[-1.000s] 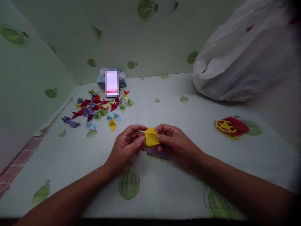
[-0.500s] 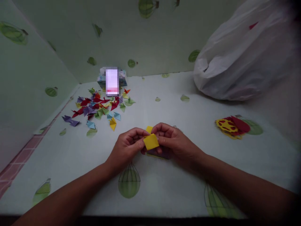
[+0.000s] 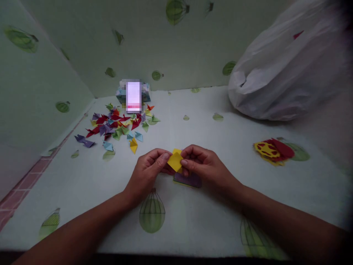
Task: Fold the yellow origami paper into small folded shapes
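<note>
A small folded piece of yellow origami paper [image 3: 175, 162] is held up between my two hands, above the middle of the table. My left hand [image 3: 152, 165] pinches its left corner between thumb and fingers. On the other side, my right hand [image 3: 200, 162] grips the right edge, its thumb pressed on the front face. Part of the yellow paper shows behind the front square, and the fingers hide the rest. Beneath my right hand a flat purple stack [image 3: 188, 180] with a yellow edge lies on the table, partly covered by the hand.
Many folded paper pieces [image 3: 118, 127] in mixed colours lie at the back left. Behind them a lit phone [image 3: 134, 96] leans against a patterned box [image 3: 146, 92]. A white plastic bag [image 3: 273, 81] bulges at the back right, with red and yellow paper cut-outs [image 3: 271, 151] in front.
The yellow paper has turned so a corner points down. My left thumb has shifted up along its edge, and more of the purple stack shows. The view has moved slightly.
</note>
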A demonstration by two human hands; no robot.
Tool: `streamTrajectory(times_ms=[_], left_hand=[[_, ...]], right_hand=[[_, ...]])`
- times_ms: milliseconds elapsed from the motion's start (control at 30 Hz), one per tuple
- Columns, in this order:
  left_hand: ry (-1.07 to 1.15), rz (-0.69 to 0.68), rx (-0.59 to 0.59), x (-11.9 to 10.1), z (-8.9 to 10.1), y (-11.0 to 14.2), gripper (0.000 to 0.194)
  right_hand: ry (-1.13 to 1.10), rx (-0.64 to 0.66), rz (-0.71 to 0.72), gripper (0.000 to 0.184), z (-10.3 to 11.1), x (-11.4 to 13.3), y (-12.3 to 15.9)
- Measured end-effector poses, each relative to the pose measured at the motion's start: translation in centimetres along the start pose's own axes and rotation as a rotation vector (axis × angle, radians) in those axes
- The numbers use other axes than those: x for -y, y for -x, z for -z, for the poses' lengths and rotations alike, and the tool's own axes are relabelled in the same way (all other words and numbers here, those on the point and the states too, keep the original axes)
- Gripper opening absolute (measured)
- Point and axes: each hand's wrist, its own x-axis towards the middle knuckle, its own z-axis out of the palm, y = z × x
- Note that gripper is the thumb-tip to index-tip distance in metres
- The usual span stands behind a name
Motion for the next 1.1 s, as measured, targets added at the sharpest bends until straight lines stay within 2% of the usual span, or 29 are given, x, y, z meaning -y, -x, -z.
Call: streamTrajectory(times_ms=[100,333,733,1100], left_hand=[[-0.003,0.022,-0.003,-0.11,-0.13,0.03,0.022],[-0.028,0.057,-0.093,-0.01,0.01,-0.07,0.018],[0.011,0.096,-0.077,0.43,0.09,-0.1,0.018],[-0.054,0.053,-0.067,0.04,-0.03,0.0,0.018]], right_hand=[[0.0,0.001,-0.004,0.019,0.03,0.01,0.01],[-0.081,0.073,-0.086,0.025,-0.24,-0.08,-0.04],[-0.075,0.075,-0.085,0.023,-0.37,-0.14,-0.13],[-0.092,0.066,-0.109,0.022,-0.41,-0.18,0.01]])
